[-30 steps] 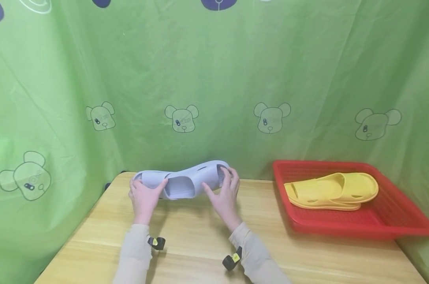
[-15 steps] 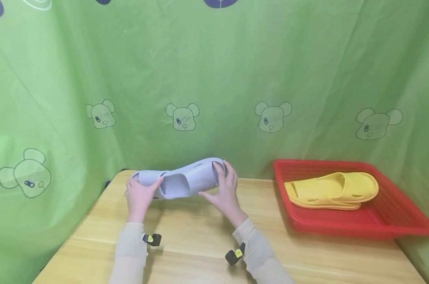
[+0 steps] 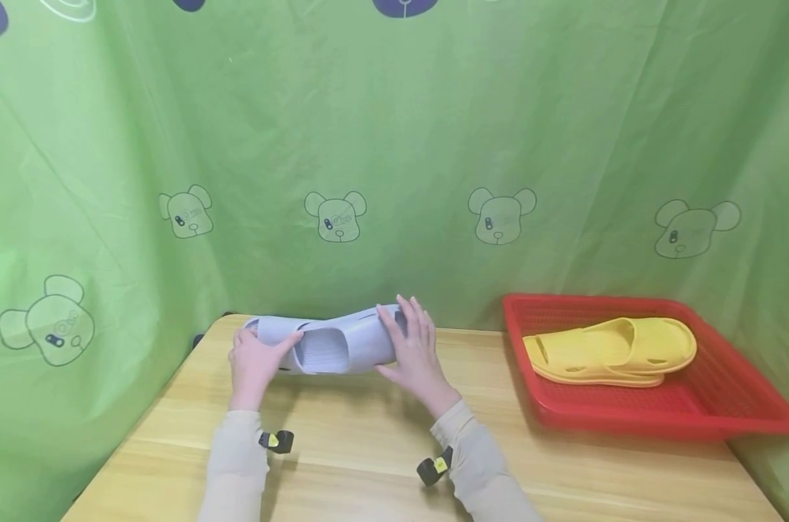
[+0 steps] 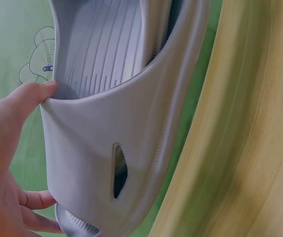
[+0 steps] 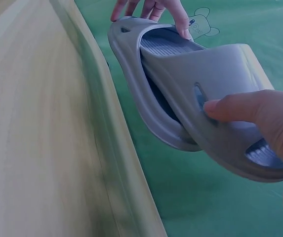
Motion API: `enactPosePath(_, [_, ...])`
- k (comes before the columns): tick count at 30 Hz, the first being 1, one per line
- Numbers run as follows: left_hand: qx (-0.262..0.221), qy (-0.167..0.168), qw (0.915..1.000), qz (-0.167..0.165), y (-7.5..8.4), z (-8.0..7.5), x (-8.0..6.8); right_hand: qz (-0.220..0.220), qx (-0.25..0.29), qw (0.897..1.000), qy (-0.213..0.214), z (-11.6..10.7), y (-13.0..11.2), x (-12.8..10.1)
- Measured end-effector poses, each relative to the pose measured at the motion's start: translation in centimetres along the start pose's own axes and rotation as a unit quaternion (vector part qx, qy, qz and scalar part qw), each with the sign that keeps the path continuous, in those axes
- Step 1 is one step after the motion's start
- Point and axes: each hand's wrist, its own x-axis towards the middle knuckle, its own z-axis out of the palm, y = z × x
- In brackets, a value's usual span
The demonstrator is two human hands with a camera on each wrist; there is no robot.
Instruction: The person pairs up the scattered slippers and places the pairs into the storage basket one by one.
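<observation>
A pair of pale grey-lilac slippers (image 3: 368, 337), tucked one into the other with toes pointing outward, is held above the wooden table (image 3: 342, 449). My left hand (image 3: 257, 362) grips the left slipper's strap (image 4: 82, 148), thumb on the strap's edge and fingers round the open toe. On the other end, my right hand (image 3: 417, 355) holds the right slipper (image 5: 205, 74); its thumb presses beside the slot in the strap. Most of the right fingers are out of the right wrist view. In the head view they lie over the toe.
A red plastic basket (image 3: 629, 420) stands at the table's right side, holding a pair of yellow slippers (image 3: 603, 348), likewise tucked together. A green curtain (image 3: 394, 145) printed with bear heads hangs behind and at both sides.
The grey-lilac slippers have shifted slightly left, and their right end has dipped lower. My right hand's fingers have moved over the toe end.
</observation>
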Motion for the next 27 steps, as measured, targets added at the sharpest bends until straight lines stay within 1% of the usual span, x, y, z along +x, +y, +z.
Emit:
enactPosePath(7, [0.012,-0.020,0.9996,0.013,0.3,-0.3,-0.2,-0.036,-0.067,0.996,-0.039,-0.3,0.1,-0.1])
enactPosePath(11, [0.018,-0.023,0.9993,0.022,0.4,-0.3,-0.3,-0.047,-0.075,0.995,-0.045,-0.3,0.1,-0.1])
enactPosePath(19, [0.022,-0.017,0.9990,0.035,0.7,-0.4,-0.6,-0.065,-0.076,0.995,-0.016,-0.2,0.4,-0.3])
enactPosePath(27, [0.011,-0.007,0.9991,0.040,1.2,-0.1,-0.9,-0.076,-0.067,0.995,0.011,0.1,0.8,-0.4])
